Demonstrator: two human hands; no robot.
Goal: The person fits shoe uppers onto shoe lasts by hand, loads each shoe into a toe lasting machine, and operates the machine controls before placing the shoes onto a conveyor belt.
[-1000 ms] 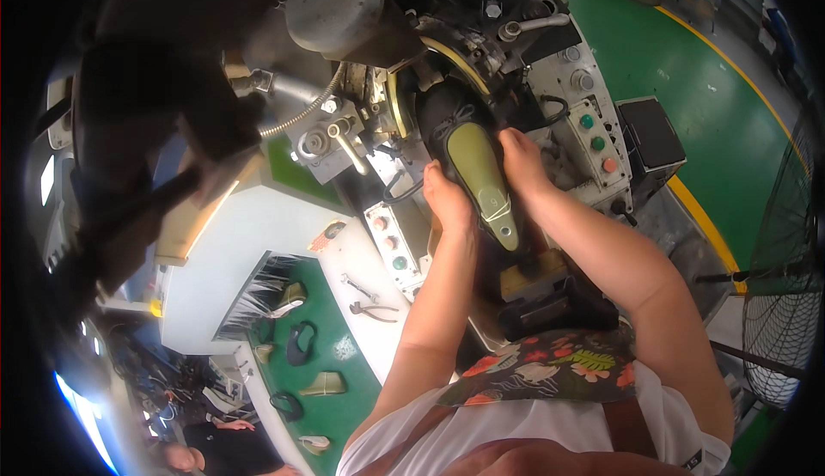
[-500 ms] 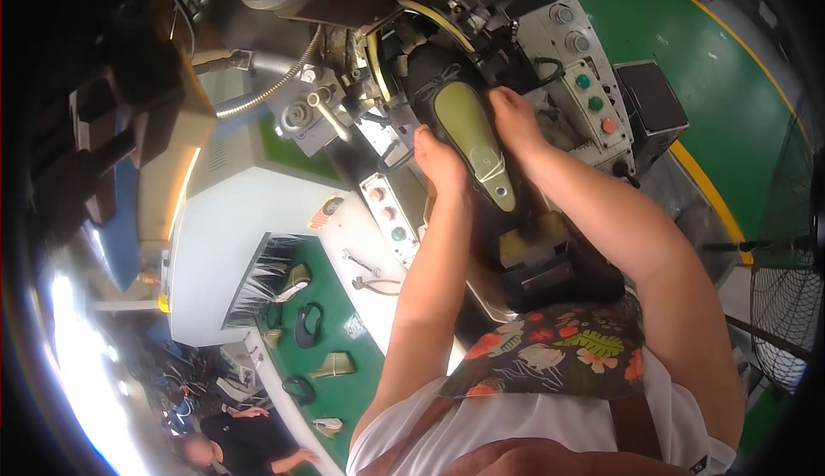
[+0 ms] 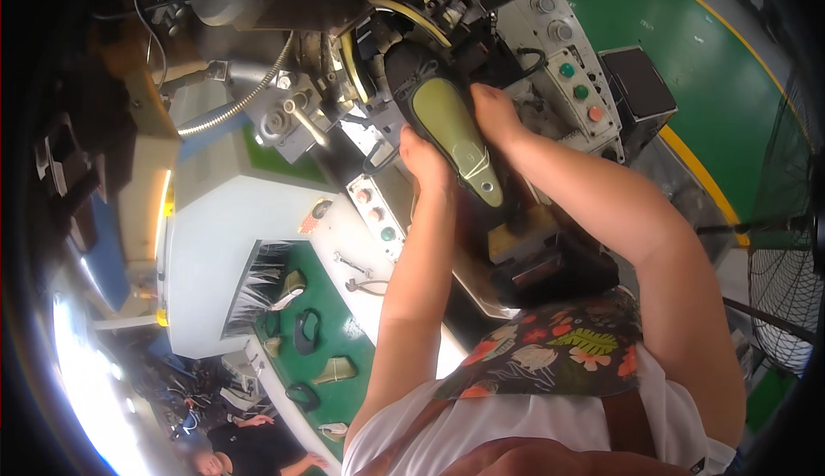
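A black shoe upper on a last, with a green insole [image 3: 443, 119] facing up, sits with its toe end at the machine's curved yellowish bands [image 3: 411, 19]. Thin strings cross the insole close to the round hole in its heel end. My left hand [image 3: 424, 158] is closed along the shoe's left side. From the right side, my right hand [image 3: 496, 118] grips the same shoe, its fingers mostly hidden under it. Below the heel end is a dark machine block [image 3: 554, 270] with a tan pad [image 3: 522, 234].
Button panels flank the shoe, one on the right [image 3: 580, 89] and one on the left [image 3: 375, 214]. A wrench [image 3: 352, 263] lies on the white ledge. Several shoe parts ride a green conveyor [image 3: 352, 330]. Another person [image 3: 253, 448] is at the lower left.
The whole view has shifted slightly, with machine, shoe and hands moving left together in the picture. Both hands keep their hold on the shoe.
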